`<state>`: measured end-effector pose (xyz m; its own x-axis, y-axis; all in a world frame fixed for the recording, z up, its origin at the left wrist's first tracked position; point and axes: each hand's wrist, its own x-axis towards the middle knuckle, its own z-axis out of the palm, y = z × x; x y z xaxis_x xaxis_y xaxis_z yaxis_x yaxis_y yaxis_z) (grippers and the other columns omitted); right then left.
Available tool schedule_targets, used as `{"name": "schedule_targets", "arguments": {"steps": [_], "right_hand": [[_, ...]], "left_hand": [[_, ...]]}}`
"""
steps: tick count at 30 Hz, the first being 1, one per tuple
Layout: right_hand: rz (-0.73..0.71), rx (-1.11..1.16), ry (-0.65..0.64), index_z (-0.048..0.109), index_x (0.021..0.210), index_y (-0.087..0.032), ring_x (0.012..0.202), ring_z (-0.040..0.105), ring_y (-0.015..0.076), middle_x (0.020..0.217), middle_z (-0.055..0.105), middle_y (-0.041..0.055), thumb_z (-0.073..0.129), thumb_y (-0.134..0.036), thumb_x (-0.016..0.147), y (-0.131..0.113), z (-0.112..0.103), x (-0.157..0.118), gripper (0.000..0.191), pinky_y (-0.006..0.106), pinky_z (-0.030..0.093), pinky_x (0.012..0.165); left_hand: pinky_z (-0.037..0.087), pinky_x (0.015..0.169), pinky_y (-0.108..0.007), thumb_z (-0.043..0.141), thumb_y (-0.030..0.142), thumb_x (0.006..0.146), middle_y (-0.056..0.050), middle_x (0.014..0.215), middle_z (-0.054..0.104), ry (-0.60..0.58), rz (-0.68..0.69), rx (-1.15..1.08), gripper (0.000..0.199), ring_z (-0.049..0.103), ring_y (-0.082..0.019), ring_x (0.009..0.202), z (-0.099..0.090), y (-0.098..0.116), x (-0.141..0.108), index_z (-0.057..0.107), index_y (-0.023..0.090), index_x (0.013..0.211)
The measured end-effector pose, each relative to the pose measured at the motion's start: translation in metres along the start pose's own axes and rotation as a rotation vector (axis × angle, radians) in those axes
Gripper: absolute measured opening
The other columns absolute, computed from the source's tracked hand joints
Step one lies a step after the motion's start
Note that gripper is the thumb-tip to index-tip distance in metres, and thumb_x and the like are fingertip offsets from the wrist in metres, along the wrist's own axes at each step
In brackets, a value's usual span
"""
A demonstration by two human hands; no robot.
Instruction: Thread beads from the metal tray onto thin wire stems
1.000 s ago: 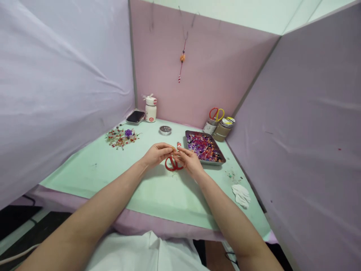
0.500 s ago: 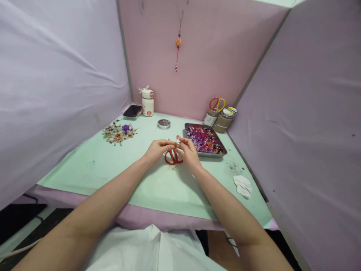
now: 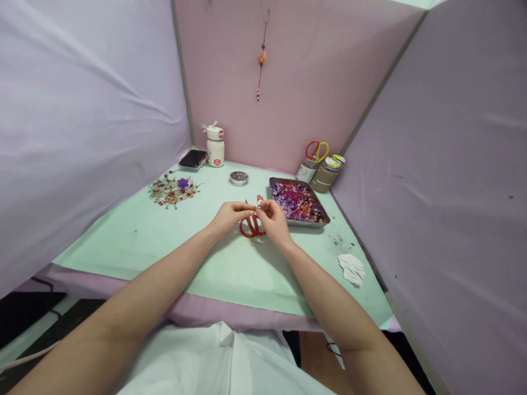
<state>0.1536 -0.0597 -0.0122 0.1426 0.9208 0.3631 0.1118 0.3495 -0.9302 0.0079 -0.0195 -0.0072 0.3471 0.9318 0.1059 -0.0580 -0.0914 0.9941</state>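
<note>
Just above the table, my left hand and my right hand meet with their fingertips pinched together. Between them is a tiny amber-coloured piece, too small to make out exactly; both hands seem to grip it. A pair of red-handled scissors lies on the table under the fingers, its blades partly hidden. Beside the right fingertips shows a small red and white object, mostly covered by the hand. Fine pale threads hang or lie near the scissor handles.
A metal tray of mixed beads stands to the right. Beaded strands lie at the left. Behind are a round tin, a white bottle, a phone and jars. A crumpled white cloth lies at the right.
My right fingertips have drawn in closer to my left ones, around the amber-coloured piece. The view has shifted slightly; the scissors stay on the table.
</note>
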Motion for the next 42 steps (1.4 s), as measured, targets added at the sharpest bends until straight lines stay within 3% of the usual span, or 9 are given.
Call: {"name": "schedule_targets", "arguments": {"steps": [5,13,16,26,32,38,42], "right_hand": [[-0.103,-0.133,-0.064,0.055,0.076,-0.021,0.066,0.048,0.0125,0.070,0.054,-0.0022,0.056,-0.033,0.079,0.001,-0.002,-0.001,0.013,0.025,0.040,0.064],[-0.073,-0.176,-0.058,0.057,0.088,-0.022,0.059,0.048,0.0129,0.066,0.053,-0.0034,0.058,-0.032,0.077,0.007,-0.004,-0.001,0.015,0.025,0.039,0.058],[-0.062,-0.225,-0.035,0.059,0.082,-0.021,0.062,0.051,0.0140,0.068,0.057,-0.0015,0.057,-0.034,0.078,0.007,-0.005,-0.001,0.014,0.026,0.040,0.061],[-0.098,-0.206,-0.062,0.060,0.077,-0.019,0.063,0.049,0.0133,0.069,0.058,-0.0009,0.056,-0.035,0.080,0.004,-0.004,-0.004,0.016,0.025,0.039,0.062],[-0.085,-0.187,-0.134,0.061,0.077,-0.020,0.061,0.049,0.0134,0.068,0.058,-0.0010,0.057,-0.034,0.079,0.001,-0.002,-0.007,0.015,0.025,0.039,0.060],[-0.157,-0.197,-0.022,0.064,0.098,-0.023,0.070,0.051,0.0139,0.090,0.058,0.0030,0.055,-0.030,0.081,-0.006,-0.006,-0.008,0.020,0.026,0.041,0.063],[-0.199,-0.262,-0.042,0.066,0.089,-0.023,0.073,0.052,0.0145,0.088,0.057,0.0031,0.056,-0.028,0.081,-0.008,-0.006,-0.009,0.014,0.027,0.042,0.064]], "left_hand": [[0.045,0.085,-0.035,0.079,0.036,0.058,-0.010,0.088,0.072,-0.002,-0.023,-0.032,0.036,0.063,-0.019,0.081,0.001,0.002,-0.002,0.074,0.013,0.085],[0.045,0.086,-0.035,0.081,0.035,0.055,-0.009,0.086,0.072,0.014,-0.036,-0.139,0.037,0.063,-0.019,0.081,-0.004,0.002,0.002,0.073,0.013,0.083],[0.044,0.087,-0.035,0.082,0.034,0.054,-0.009,0.087,0.072,0.007,-0.055,-0.180,0.036,0.063,-0.018,0.082,-0.006,0.005,0.001,0.073,0.014,0.082],[0.047,0.079,-0.028,0.078,0.024,0.060,-0.010,0.083,0.070,-0.107,-0.149,-0.387,0.021,0.062,-0.014,0.078,-0.013,0.003,0.005,0.072,0.012,0.078],[0.046,0.075,-0.028,0.077,0.026,0.062,-0.008,0.078,0.068,-0.143,-0.138,-0.321,0.022,0.060,-0.014,0.072,-0.012,0.003,0.004,0.071,0.011,0.077],[0.043,0.082,-0.031,0.077,0.028,0.061,-0.007,0.084,0.068,-0.176,-0.093,-0.236,0.021,0.061,-0.014,0.079,-0.005,0.005,-0.001,0.070,0.014,0.076],[0.043,0.078,-0.031,0.074,0.029,0.063,-0.005,0.078,0.066,-0.183,-0.053,-0.132,0.020,0.059,-0.013,0.073,-0.004,0.002,-0.001,0.069,0.014,0.075]]}}
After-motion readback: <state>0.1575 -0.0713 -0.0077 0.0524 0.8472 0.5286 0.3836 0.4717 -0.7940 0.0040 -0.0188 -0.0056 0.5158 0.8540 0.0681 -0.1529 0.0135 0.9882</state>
